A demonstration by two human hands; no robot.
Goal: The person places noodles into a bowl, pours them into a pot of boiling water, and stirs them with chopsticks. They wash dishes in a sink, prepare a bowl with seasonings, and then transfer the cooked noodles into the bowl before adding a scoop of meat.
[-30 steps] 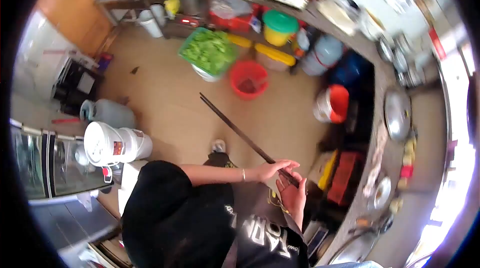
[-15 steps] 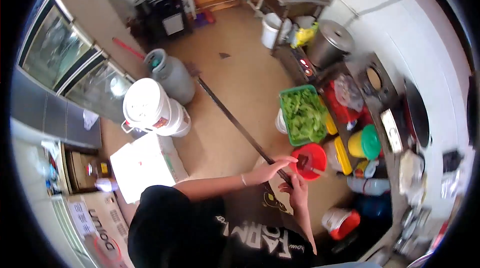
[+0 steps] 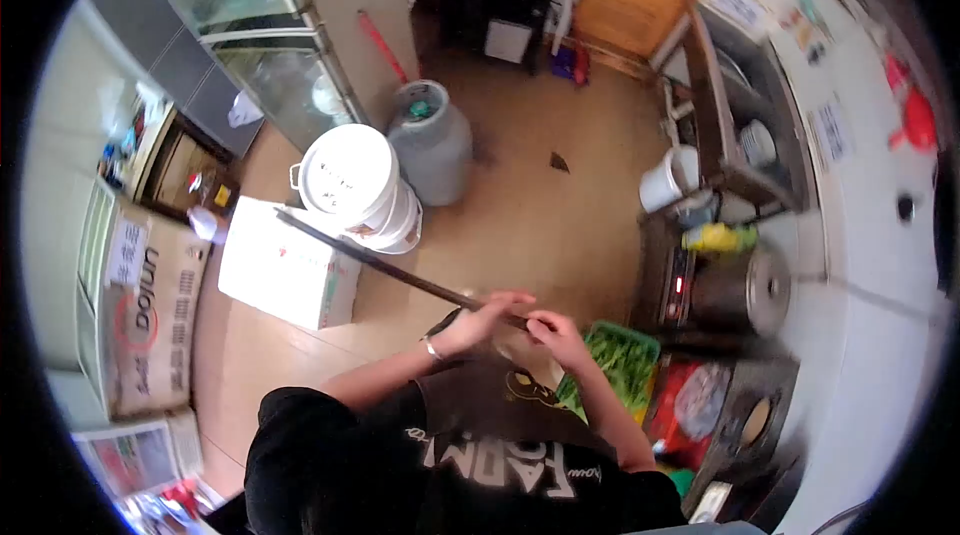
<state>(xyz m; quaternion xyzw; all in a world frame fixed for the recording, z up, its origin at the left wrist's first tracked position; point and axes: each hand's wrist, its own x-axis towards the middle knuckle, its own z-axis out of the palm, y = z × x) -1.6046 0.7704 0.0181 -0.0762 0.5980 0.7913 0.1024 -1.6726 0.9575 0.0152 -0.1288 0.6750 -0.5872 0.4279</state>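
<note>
A long dark pole [image 3: 400, 275] slants from my hands up to the left, its far tip over the white box [image 3: 285, 265]. My left hand [image 3: 480, 323], with a pale band at the wrist, is on the pole, its fingers partly stretched along it. At the pole's near end my right hand [image 3: 553, 333] has its fingers wrapped round the shaft. Both hands are in front of my dark apron [image 3: 480, 415]. Whatever is at the pole's other end cannot be made out.
White buckets [image 3: 347, 175] stand stacked beside a grey gas cylinder [image 3: 435, 145]. On the right are a green basket of leaves [image 3: 615, 365], a large metal pot [image 3: 768, 290], a sink stand [image 3: 715, 115] and a white bucket [image 3: 668, 180]. A dark scrap [image 3: 559, 163] lies on the floor.
The view has turned, and the room's contents have shifted in the frame. The pole now lies flatter and points further left, toward the white box. Both hands still hold it.
</note>
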